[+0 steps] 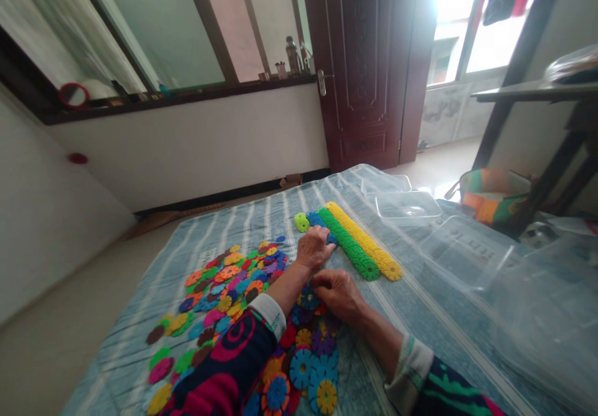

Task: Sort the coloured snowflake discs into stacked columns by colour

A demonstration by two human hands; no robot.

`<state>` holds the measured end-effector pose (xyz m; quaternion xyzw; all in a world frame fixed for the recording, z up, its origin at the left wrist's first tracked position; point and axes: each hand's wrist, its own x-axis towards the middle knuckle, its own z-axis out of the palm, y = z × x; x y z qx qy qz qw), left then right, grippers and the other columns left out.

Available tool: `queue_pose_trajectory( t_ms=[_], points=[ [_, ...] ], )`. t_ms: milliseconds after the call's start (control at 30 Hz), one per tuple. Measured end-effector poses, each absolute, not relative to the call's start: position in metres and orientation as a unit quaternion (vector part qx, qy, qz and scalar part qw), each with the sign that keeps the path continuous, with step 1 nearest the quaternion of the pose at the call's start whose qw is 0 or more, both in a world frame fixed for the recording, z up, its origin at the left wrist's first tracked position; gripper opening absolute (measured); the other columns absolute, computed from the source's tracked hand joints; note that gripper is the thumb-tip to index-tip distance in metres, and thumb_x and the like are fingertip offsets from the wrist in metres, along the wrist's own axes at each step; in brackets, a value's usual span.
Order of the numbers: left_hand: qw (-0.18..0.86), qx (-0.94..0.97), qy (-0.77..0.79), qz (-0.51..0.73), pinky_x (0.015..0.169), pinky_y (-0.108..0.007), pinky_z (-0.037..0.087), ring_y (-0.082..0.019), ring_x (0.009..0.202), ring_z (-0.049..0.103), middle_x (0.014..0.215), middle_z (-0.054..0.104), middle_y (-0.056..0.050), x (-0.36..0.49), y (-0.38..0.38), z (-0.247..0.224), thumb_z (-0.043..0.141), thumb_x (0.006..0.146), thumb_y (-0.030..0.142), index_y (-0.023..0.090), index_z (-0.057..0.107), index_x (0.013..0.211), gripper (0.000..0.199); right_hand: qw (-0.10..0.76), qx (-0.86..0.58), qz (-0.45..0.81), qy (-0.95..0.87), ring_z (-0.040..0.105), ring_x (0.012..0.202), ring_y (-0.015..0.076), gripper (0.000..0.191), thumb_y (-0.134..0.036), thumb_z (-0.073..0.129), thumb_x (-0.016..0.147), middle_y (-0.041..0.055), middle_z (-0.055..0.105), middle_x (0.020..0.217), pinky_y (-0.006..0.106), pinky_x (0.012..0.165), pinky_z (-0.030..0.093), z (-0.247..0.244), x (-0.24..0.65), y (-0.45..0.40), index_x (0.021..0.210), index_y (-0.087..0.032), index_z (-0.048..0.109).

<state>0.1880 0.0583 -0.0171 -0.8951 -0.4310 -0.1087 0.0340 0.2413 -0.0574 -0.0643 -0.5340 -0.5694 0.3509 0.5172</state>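
My left hand (314, 248) reaches over the blue row of discs (315, 218), its fingers bent down on the row's near part; what they pinch is hidden. Just below it, my right hand (339, 293) is curled at the edge of the loose disc pile (224, 288), fingertips together near blue discs. Whatever it grips cannot be made out. Beside the blue row lie a long green row (348, 241) and a long yellow row (367, 241) of overlapping notched discs. One light green disc (301, 222) lies left of the blue row.
Clear plastic boxes (406, 205) and a lid (467, 252) stand on the striped bedspread (402, 322) at the right. An orange and green bag (495, 195) sits beyond them. A dark red door (369, 61) and a window ledge (187, 97) are behind the bed.
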Motion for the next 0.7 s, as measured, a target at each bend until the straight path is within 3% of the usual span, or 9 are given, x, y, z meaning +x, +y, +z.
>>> queue_pose_trajectory(
  t_ms=[167,300,500,600,700],
  points=[
    [0.030,-0.894,-0.433,-0.114,0.079,-0.028,0.044,-0.020,0.092,0.058,0.093,0.065,-0.007,0.162,0.060,0.005,0.057,0.083,0.030,0.018,0.066,0.095,0.020,0.504,-0.546,0.356,-0.567,0.060,0.066,0.0135,0.021,-0.015,0.055,0.069,0.0004,0.069,0.070,0.022,0.063,0.044,-0.060,0.243,-0.061,0.079,-0.017,0.073],
    [0.021,-0.886,-0.454,-0.087,0.071,-0.026,0.042,-0.017,0.077,0.058,0.081,0.065,-0.004,0.103,0.055,0.032,0.054,0.081,0.028,0.017,0.068,0.079,0.018,0.487,-0.550,0.372,-0.567,0.060,0.066,0.0135,0.020,-0.018,0.055,0.071,0.0004,0.068,0.068,0.022,0.062,0.043,-0.056,0.245,-0.067,0.079,-0.016,0.073],
    [-0.128,-0.856,-0.500,0.040,0.056,-0.021,0.033,-0.012,0.058,0.051,0.054,0.054,0.004,-0.002,0.018,0.058,0.054,0.069,0.030,0.018,0.060,0.057,0.017,0.488,-0.544,0.386,-0.563,0.058,0.061,0.0131,0.019,-0.023,0.055,0.071,-0.0009,0.066,0.064,0.022,0.059,0.043,-0.062,0.246,-0.069,0.078,-0.017,0.072],
    [-0.189,-0.821,-0.533,0.078,0.055,-0.022,0.033,-0.013,0.057,0.053,0.054,0.056,0.004,-0.030,-0.004,0.056,0.052,0.068,0.029,0.019,0.059,0.059,0.016,0.488,-0.543,0.394,-0.559,0.058,0.060,0.0132,0.019,-0.026,0.055,0.071,-0.0010,0.065,0.064,0.022,0.057,0.043,-0.064,0.246,-0.070,0.078,-0.017,0.071],
    [-0.174,-0.801,-0.567,0.084,0.055,-0.022,0.034,-0.014,0.059,0.055,0.057,0.058,0.003,-0.038,-0.020,0.046,0.053,0.070,0.033,0.019,0.061,0.064,0.017,0.485,-0.547,0.387,-0.563,0.058,0.062,0.0137,0.020,-0.027,0.055,0.070,-0.0005,0.066,0.066,0.023,0.059,0.043,-0.064,0.247,-0.071,0.078,-0.017,0.071]
  ],
)
